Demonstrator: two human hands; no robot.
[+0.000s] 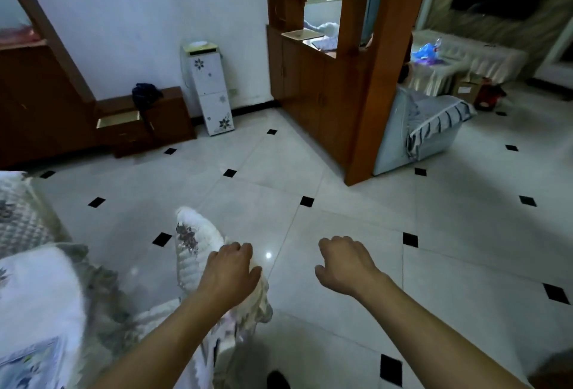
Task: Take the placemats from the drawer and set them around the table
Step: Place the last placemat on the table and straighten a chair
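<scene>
Floor [356, 233] of pale tile with black diamonds fills your view. Placemats [192, 252], white and quilted, hang bunched over it in your left hand [231, 267], fingers clamped around them. Your right hand [344, 261] hovers loosely curled, holding nothing.

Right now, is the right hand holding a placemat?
No: the right hand hangs loosely curled over the bare tiled floor with nothing in it, while the left hand grips the white placemat.

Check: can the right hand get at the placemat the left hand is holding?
Probably yes. The right hand is empty, loosely curled, level with the left hand, whose grip is on the placemat. Only bare floor shows between them.
</scene>
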